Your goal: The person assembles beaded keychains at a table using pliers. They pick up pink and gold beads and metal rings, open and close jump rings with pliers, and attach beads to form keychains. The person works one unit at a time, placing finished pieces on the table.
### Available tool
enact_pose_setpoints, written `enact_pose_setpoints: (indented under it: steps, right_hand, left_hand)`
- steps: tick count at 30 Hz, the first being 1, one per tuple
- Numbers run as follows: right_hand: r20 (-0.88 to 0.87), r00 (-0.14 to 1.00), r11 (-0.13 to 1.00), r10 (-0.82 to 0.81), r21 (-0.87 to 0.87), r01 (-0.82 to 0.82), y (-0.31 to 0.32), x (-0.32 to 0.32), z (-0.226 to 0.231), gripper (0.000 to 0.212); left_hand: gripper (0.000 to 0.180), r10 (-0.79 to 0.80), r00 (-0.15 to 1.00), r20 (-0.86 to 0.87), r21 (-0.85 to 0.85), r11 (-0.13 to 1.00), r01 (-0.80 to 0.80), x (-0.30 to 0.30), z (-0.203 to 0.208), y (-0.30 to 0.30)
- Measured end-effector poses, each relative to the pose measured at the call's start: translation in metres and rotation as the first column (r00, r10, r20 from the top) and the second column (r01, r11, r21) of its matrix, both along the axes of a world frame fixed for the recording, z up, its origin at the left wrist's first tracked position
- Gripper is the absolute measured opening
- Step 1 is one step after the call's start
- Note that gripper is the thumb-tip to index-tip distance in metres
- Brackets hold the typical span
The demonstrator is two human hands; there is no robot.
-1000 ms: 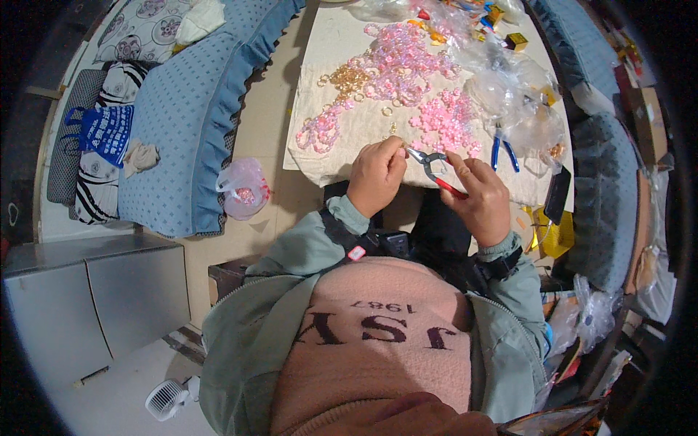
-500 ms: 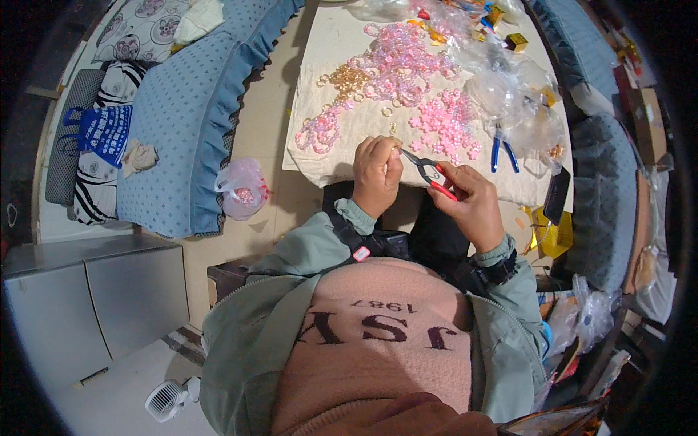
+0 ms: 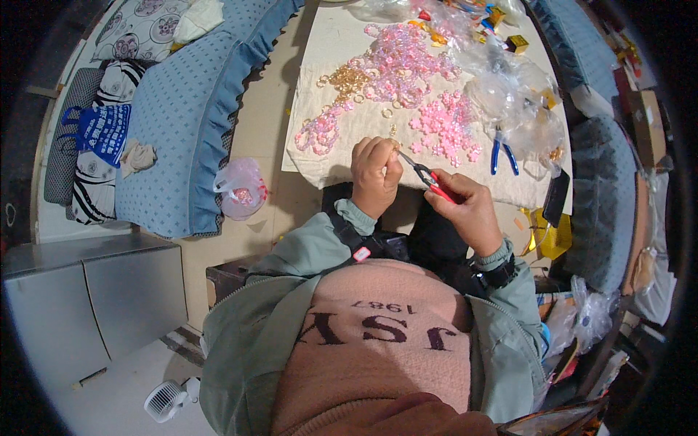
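Note:
Over the near edge of the cloth-covered table (image 3: 342, 163), my left hand (image 3: 376, 174) is closed in a pinch; whatever sits between its fingertips is too small to make out. My right hand (image 3: 469, 207) is wrapped round red-handled pliers (image 3: 442, 190), whose dark jaws reach to the left fingertips. Just beyond lie small gold-coloured pieces (image 3: 393, 131) and a few gold rings (image 3: 387, 112). Pink flower-shaped pieces (image 3: 445, 123) are heaped to the right of them. Strings of pink and clear beads (image 3: 407, 62) pile up farther back, beside a cluster of gold rings (image 3: 345, 81).
Blue-handled pliers (image 3: 503, 152) rest at the table's right, near clear plastic bags (image 3: 509, 94). A dark flat object (image 3: 557, 196) leans at the right corner. A blue-covered sofa (image 3: 171, 138) stands left, with a plastic bag (image 3: 241, 189) on the floor beside it.
The pliers' handles have come closer together in my right hand, and the tool has turned slightly. My left hand stays nearly in place.

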State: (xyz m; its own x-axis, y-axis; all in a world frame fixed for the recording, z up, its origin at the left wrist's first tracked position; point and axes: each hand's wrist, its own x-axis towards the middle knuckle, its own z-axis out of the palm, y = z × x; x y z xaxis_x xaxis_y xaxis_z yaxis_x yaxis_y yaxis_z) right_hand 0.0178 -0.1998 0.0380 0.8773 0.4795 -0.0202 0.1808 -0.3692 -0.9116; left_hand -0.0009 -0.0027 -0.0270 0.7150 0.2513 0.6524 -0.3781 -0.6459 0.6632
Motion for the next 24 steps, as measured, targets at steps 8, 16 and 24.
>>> enact_pose_setpoints:
  steps: [8,16,24]
  right_hand:
    - [-0.253,0.968,0.997,0.009,0.078,0.012,0.0018,-0.0015,0.0039,0.040]
    - [-0.519,0.854,0.994,0.033,0.108,0.027,-0.0001,0.0017,0.0067,0.038]
    - [-0.614,0.786,0.989,0.064,0.142,0.031,0.0002,0.0035,0.0036,0.034]
  left_hand:
    - [0.012,0.038,0.999,0.033,0.039,0.998,-0.039,0.0000,0.0019,0.0012]
    - [0.014,0.051,0.996,0.068,0.046,0.997,-0.054,-0.0004,0.0023,0.0012]
    - [0.003,0.048,0.993,0.107,0.041,0.998,-0.053,0.0010,0.0009,0.0031]
